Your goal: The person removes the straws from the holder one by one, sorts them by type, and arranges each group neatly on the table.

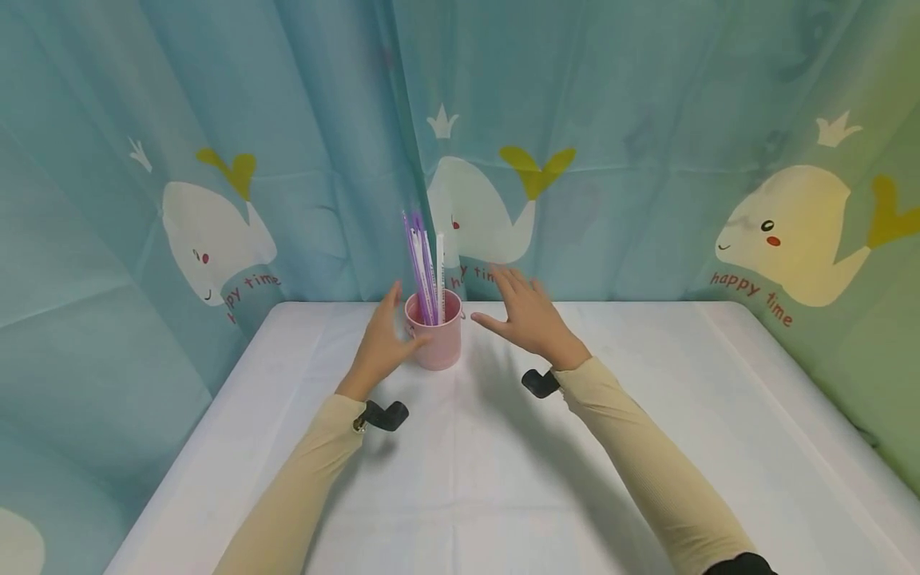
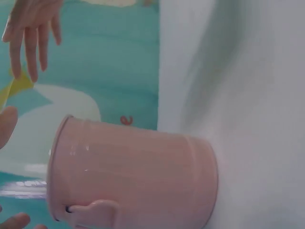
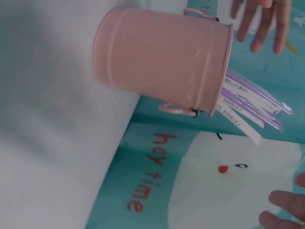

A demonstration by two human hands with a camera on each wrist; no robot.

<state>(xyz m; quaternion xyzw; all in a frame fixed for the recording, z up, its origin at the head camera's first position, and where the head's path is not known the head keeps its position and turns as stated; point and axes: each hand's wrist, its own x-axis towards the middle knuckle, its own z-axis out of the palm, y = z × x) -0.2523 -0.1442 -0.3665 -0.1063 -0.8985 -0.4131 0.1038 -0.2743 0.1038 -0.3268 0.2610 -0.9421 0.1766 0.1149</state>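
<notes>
A pink metal bucket [image 1: 438,351] with small side handles stands upright at the table's back edge. Several slim purple and white sticks [image 1: 426,275], some printed, poke out of its top; their exact kind is unclear. Just left of the bucket is my left hand [image 1: 382,345], fingers extended, its thumb overlapping the bucket in the head view; whether it touches I cannot tell. My right hand [image 1: 535,323] hovers to the right, fingers spread, apart from the bucket. Both wrist views show the bucket [image 2: 133,171] close up, and in the right one the sticks [image 3: 248,102] lean out past its rim.
A white cloth covers the table [image 1: 453,479]. Behind it and along both sides hangs a blue-green curtain [image 1: 323,80] printed with whales and red lettering. A black wrist camera mount [image 1: 386,415] sits on the left cuff, another mount [image 1: 541,383] on the right.
</notes>
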